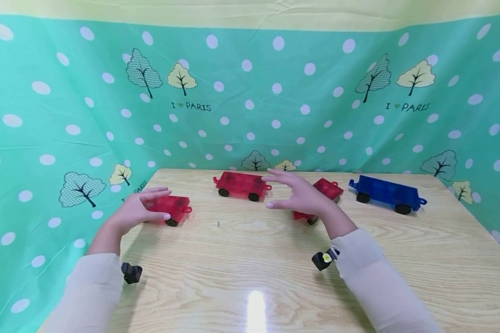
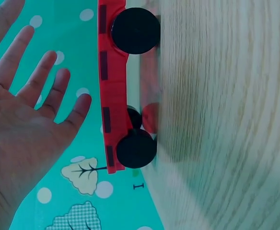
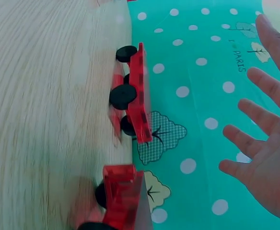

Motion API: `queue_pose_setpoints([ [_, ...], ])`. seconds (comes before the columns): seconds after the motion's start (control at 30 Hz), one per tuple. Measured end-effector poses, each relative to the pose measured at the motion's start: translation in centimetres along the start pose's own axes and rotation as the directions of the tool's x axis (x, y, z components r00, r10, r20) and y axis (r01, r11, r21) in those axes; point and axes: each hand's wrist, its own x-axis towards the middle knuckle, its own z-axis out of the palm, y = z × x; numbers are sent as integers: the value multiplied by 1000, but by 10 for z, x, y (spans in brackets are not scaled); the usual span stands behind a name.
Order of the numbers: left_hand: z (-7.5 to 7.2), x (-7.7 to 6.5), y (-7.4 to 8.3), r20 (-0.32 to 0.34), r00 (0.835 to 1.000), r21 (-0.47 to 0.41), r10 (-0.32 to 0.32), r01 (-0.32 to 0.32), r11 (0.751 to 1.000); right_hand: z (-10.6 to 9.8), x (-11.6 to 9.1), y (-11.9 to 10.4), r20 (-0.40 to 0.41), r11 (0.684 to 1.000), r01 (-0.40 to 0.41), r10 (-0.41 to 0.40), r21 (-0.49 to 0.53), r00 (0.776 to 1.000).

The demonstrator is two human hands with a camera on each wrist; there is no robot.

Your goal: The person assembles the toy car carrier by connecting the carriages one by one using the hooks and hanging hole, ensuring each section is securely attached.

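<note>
Nearest, two pale sleeves [image 1: 89,289] run off the bottom edge, and a black device [image 1: 132,273] shows only partly past the left cuff. The left hand [image 1: 134,212] is open with spread fingers, holding nothing; it hides the far-left red wagon's [image 1: 178,206] left end in the head view, though the wrist view shows a gap between them. The right hand [image 1: 297,196], likewise open and empty, covers the middle of a slanted red wagon [image 1: 327,187], which the right wrist view crops. A small speck [image 1: 218,224] on the worktop [image 1: 225,263] is too tiny to identify. Farther back stand another red wagon [image 1: 239,184] and a blue wagon [image 1: 385,192], before the dotted cloth [image 1: 233,101].
</note>
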Motion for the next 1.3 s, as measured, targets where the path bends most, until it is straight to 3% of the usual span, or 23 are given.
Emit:
queue_pose_setpoints([
  [0.23,2,9,0,24,1000,12,3,-4,1000,9,18,-1,9,998,5,-6,60,1000],
  [0.57,0,17,-1,58,998,83,-8,3,997,25,45,5,17,999,-12,11,34,1000],
  [0.77,-3,22,-6,86,996,113,21,-31,993,29,57,9,26,997,-63,62,39,998],
  [1.3,-9,29,-9,133,991,154,8,-29,988,51,84,31,-3,987,-127,128,103,992],
])
